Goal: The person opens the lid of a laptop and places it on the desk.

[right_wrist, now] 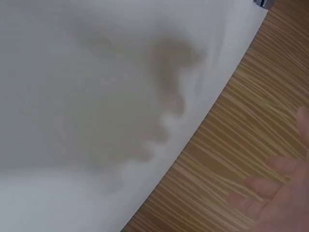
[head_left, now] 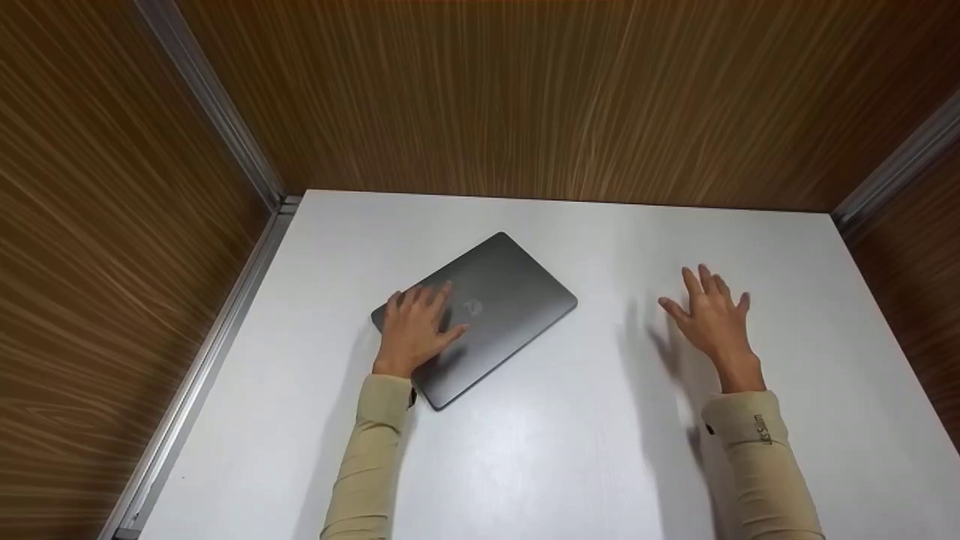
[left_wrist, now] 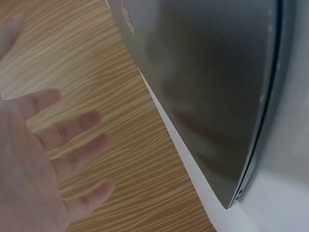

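Note:
A closed dark grey laptop [head_left: 502, 300] lies at a slant on the white table, a small logo near the middle of its lid. Over its left part is my left hand [head_left: 412, 330], fingers spread and nothing in its grasp. The left wrist view shows that hand's straight fingers [left_wrist: 72, 133] apart from the laptop's lid [left_wrist: 207, 87], with the laptop's thin side edge in sight. Off to the right, my right hand [head_left: 716, 319] hovers over the white table with its fingers spread, and its shadow falls beside it. Its fingers [right_wrist: 263, 186] hold nothing in the right wrist view.
The white table [head_left: 525, 465] runs back to a wood-grain panel [head_left: 525, 97]. More wood-grain panels stand at the left [head_left: 112, 225] and right [head_left: 915, 262], with metal rails [head_left: 225, 97] along the corners.

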Demonstrator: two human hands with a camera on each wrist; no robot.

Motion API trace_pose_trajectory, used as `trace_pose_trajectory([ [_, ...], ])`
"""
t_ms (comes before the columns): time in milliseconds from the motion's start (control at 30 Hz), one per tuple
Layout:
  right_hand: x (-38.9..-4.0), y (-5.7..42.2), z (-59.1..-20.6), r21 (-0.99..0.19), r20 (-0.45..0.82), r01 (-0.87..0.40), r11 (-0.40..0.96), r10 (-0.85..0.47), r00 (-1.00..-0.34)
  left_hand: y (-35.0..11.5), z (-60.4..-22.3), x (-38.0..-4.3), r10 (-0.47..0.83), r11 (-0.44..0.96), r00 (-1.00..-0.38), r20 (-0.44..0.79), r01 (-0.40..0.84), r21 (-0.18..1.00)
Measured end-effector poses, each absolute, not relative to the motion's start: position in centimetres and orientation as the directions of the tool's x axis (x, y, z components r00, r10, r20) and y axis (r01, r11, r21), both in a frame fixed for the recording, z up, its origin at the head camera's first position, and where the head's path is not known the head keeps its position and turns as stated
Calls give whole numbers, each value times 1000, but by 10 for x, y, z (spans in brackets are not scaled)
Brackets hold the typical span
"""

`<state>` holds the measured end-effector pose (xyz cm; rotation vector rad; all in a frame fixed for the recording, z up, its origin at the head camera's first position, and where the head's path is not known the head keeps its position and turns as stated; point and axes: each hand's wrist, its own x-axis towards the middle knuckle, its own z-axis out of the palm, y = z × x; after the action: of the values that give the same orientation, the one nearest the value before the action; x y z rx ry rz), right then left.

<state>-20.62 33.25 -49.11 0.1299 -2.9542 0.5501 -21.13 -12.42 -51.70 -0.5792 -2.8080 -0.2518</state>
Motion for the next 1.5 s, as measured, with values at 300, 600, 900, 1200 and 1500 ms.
trace_pose_trajectory([
  [300,-219,315,-491,-428,363,-258,866,-97,-927,-127,-521,-200,409,889,-839,360,455,50],
  [600,-235,295,-487,-448,335,-285,848,-136,-932,-130,-524,-191,413,885,-848,332,459,72],
  [900,-245,279,-490,-446,300,-291,847,-165,-940,-133,-527,-183,403,888,-854,328,451,83],
  [1200,-251,269,-490,-460,288,-307,833,-187,-939,-138,-530,-175,374,905,-897,234,409,120],
  [1500,-256,259,-494,-468,266,-307,829,-199,-943,-142,-531,-168,371,906,-901,226,405,126],
])
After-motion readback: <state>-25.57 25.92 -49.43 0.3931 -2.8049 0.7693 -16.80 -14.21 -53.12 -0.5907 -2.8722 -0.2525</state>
